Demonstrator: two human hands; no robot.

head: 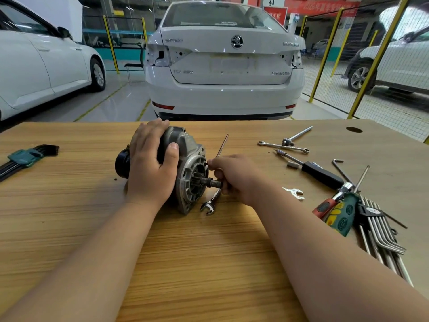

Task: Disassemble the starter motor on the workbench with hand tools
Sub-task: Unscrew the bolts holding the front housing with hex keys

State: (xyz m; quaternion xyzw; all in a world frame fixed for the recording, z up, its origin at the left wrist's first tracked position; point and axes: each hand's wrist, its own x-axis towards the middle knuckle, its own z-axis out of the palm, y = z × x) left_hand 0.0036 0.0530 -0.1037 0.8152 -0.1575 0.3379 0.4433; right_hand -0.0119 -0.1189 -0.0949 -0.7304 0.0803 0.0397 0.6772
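- The starter motor [188, 159] is lying on its side a bit left of centre on the workbench [209, 263]. Plenty of bare top is showing between it and the near edge, and the far edge is running just behind it with a white car [222, 61] beyond.
- A hex key set [23, 159] is sitting out by the left edge. The right side is getting crowded with a black-handled screwdriver [320, 173], a long spanner [284, 146] and more hex keys [380, 233].
- The bench is showing streaky wood grain. The motor's nose housing is looking like rough cast grey metal with a round flange, and the rear can is black.
- The left hand [151, 163] is wrapping over the motor body, thumb curled onto the housing.
- The right hand [234, 175] is curling its fingertips around a thin coppery rod [222, 145] right at the flange.
- A combination wrench [210, 205] is lying partly under that hand; can't tell if it's being held.
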